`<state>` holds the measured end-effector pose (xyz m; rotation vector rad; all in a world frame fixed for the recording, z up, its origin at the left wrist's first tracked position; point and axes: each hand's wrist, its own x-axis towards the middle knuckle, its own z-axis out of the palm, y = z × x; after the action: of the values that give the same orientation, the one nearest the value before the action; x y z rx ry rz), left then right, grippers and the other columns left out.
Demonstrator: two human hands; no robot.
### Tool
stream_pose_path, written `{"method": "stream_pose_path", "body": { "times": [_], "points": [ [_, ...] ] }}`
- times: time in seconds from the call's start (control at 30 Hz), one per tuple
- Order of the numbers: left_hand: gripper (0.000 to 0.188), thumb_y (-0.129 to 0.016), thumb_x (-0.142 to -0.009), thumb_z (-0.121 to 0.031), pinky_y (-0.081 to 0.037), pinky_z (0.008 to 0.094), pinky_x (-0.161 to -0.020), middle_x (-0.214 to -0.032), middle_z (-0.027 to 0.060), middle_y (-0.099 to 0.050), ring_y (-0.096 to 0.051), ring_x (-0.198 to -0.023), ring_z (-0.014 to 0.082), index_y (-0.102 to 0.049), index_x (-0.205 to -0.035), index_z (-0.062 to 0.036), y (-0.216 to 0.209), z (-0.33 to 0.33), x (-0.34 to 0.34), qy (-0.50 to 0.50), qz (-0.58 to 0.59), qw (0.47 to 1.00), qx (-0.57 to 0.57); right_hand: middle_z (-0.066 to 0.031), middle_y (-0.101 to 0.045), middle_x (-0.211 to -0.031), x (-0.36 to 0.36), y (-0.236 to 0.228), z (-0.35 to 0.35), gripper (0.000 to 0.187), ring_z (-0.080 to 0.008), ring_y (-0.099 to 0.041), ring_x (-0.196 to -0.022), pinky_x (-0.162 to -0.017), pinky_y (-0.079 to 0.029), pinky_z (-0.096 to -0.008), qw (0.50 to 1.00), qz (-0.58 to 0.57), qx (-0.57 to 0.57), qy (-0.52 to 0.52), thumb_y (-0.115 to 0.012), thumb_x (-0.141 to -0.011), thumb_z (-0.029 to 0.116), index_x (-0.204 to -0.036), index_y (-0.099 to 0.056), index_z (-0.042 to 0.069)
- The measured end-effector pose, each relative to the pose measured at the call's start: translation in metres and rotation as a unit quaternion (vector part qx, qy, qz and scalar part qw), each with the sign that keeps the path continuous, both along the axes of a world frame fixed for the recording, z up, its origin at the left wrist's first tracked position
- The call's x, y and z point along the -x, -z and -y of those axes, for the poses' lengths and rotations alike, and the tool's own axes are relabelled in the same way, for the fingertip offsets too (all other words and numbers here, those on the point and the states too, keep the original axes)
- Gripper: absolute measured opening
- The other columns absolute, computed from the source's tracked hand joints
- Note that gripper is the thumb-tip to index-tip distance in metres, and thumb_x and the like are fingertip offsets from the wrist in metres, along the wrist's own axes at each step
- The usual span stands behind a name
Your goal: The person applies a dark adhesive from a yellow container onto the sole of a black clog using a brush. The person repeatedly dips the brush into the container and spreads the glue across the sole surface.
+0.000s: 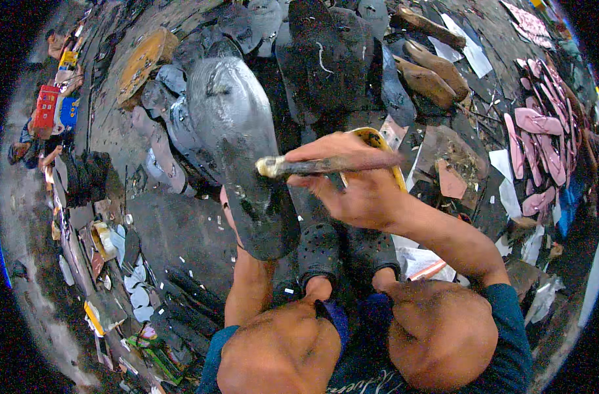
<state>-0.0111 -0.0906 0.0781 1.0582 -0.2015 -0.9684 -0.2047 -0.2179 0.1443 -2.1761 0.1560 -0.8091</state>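
Note:
Held up in front of me is a large black shoe sole (243,138), its upper part wet and shiny. My left hand (229,209) grips it from behind and the left edge; most of its fingers are hidden by the sole. A wooden-handled brush (339,164) lies across my closed right hand (362,194). The brush's pale, coated bristles point left and overlap the lower half of the sole; whether they touch it I cannot tell. Just behind my right hand shows the rim of a yellow container (371,136), largely covered by the fingers.
Dark soles (329,59) lie ahead of me, with wooden shoe lasts (437,72) to their right. Pink sandals (542,131) are heaped at far right. A wooden block (145,65) stands at upper left. My clog-covered feet (319,249) are below the sole. Scraps litter the ground.

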Motion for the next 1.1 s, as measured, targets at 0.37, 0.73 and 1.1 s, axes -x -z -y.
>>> {"method": "stream_pose_path", "body": {
  "times": [0.37,0.73,1.1],
  "points": [
    [0.037,-0.040,-0.104,-0.027,-0.056,0.0343,-0.087,-0.108,0.0066,-0.067,-0.067,-0.099,0.0186,-0.060,-0.123,-0.0028,-0.028,0.017,0.018,0.045,-0.076,0.995,-0.048,-0.0040,-0.065,-0.091,-0.029,-0.031,-0.002,0.042,-0.0271,-0.062,-0.082,-0.069,-0.048,-0.0415,0.990,0.098,0.105,0.014,-0.065,-0.079,0.021,-0.120,-0.066,0.015],
    [0.044,-0.038,-0.103,-0.032,-0.054,0.0428,-0.093,-0.112,0.0153,-0.070,-0.068,-0.100,0.0285,-0.066,-0.116,-0.0007,0.007,0.006,-0.011,0.086,-0.305,0.933,0.170,-0.0032,-0.064,-0.091,0.011,-0.040,-0.066,0.043,-0.0211,-0.063,-0.085,-0.074,-0.050,-0.0374,0.986,0.099,0.009,-0.132,-0.068,-0.079,0.017,-0.122,-0.066,0.016],
    [0.036,-0.041,-0.102,-0.026,-0.059,0.0425,-0.084,-0.106,0.0128,-0.072,-0.070,-0.090,0.0267,-0.066,-0.114,-0.0024,0.003,-0.022,0.017,0.081,-0.205,0.958,0.181,-0.0101,-0.071,-0.084,-0.036,-0.008,0.001,0.026,-0.0251,-0.069,-0.077,-0.069,-0.054,-0.0360,0.995,0.068,-0.076,0.006,-0.063,-0.080,0.001,-0.105,-0.069,0.008]
  ]
}}
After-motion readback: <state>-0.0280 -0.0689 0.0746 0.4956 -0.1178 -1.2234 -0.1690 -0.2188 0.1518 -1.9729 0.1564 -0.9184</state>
